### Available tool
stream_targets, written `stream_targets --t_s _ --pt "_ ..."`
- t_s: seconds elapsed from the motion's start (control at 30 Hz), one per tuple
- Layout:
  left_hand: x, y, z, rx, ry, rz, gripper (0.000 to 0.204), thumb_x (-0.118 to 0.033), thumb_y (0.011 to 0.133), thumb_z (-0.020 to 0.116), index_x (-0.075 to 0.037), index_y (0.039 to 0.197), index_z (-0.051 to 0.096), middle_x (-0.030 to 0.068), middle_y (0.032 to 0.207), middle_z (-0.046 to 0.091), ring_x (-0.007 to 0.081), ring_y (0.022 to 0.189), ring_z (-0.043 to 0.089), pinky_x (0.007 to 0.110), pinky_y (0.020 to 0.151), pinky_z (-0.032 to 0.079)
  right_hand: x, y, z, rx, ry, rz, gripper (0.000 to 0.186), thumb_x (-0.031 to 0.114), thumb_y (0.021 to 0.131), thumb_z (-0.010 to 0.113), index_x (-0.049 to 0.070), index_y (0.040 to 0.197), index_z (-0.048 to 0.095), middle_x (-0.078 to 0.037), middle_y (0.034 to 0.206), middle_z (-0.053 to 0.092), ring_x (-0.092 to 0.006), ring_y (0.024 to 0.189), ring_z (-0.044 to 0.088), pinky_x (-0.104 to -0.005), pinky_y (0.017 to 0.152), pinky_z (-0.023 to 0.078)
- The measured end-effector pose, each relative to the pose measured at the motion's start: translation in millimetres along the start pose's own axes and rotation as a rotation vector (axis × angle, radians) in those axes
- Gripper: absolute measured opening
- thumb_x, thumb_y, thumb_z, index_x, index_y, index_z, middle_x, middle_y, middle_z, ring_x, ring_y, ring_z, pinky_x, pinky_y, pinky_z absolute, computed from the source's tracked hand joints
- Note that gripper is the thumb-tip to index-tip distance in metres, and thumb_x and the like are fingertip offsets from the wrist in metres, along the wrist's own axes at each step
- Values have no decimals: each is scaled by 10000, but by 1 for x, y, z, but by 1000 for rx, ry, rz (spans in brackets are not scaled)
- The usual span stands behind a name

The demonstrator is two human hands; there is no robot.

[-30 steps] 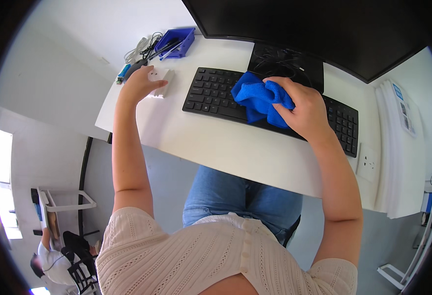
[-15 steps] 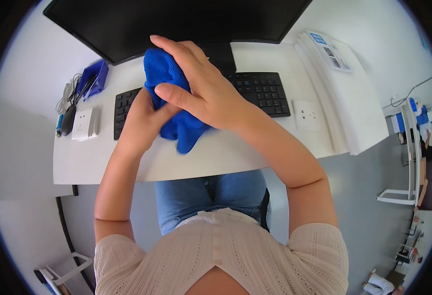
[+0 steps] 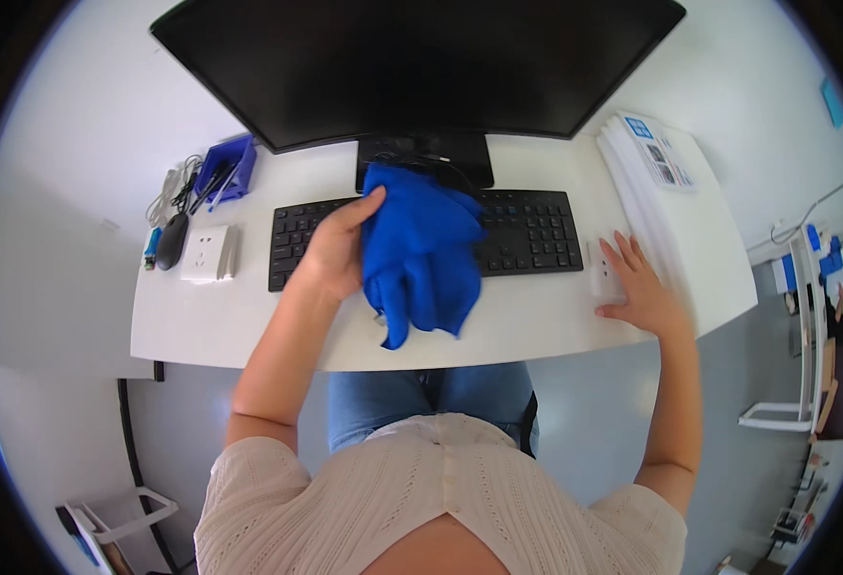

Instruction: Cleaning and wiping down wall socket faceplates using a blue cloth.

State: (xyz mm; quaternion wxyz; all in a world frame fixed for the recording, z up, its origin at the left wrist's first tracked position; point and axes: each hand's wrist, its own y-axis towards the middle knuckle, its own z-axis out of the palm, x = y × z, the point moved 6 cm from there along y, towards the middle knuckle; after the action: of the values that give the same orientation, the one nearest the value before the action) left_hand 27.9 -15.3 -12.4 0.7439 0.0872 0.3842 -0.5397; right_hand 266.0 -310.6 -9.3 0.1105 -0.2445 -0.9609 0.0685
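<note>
Blue cloth point(image 3: 421, 251) bunched and lifted over the middle of the black keyboard point(image 3: 527, 230), hanging down past the front edge of the white table point(image 3: 249, 326), loose folds dangling. Gripped near its top edge by the left hand point(image 3: 335, 254), fingers point(image 3: 359, 209) closed on the fabric with the thumb tucked behind, probably so the rest falls free. Right hand point(image 3: 637, 287) flat on the table just right of the keyboard, fingers spread and holding nothing, resting on or just beside a small white block point(image 3: 599, 273), perhaps to steady it; contact hard to tell. Behind the cloth, the stand of a wide dark monitor point(image 3: 421, 67). Off to the left, well apart: 1 white wall socket point(image 3: 207, 254), a black mouse point(image 3: 172, 241), a blue tray point(image 3: 228, 171) of pens, tangled cables. Far right, a stack of papers point(image 3: 646, 158) along the table's edge.
</note>
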Motion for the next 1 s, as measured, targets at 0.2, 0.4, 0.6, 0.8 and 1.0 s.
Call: stream_targets --t_s 0.2,0.4,0.6,0.8,1.0 --pt "-2 -27 2 45 -212 78 547 -410 1009 450 41 1312 517 197 1286 600 320 1170 584 456 1054 425 -4 5 12 -158 242 19 973 219 660 854 93 1482 350 -226 1429 399 -414 1338 365 -454 1106 337" --pt "2 -56 -20 -264 347 12 526 -419 976 544 38 1234 581 144 1143 671 310 996 655 371 919 507 18 -6 4 -619 237 222 926 232 659 869 71 1444 406 -220 1332 467 -390 1235 450 -446 1039 391" --pt "2 -81 -28 -373 447 192 507 -414 992 523 72 1065 649 123 968 711 234 823 672 321 797 523 202 22 -13 -557 506 -278 1022 391 592 901 130 1456 420 -190 1374 404 -385 1247 441 -459 1032 405" --pt "13 -83 -29 260 -371 169 450 -340 1010 474 68 1135 620 151 1117 679 254 1092 630 367 996 459 255 44 -16 -527 467 -433 1002 329 583 902 98 1431 422 -173 1319 432 -372 1206 446 -476 992 416" --pt "31 -84 -42 89 -165 216 374 -119 948 550 50 1279 508 168 1152 656 219 1027 659 298 836 541 261 46 -9 -496 402 -474 974 323 567 901 93 1401 454 -156 1293 443 -358 1202 447 -476 984 407"
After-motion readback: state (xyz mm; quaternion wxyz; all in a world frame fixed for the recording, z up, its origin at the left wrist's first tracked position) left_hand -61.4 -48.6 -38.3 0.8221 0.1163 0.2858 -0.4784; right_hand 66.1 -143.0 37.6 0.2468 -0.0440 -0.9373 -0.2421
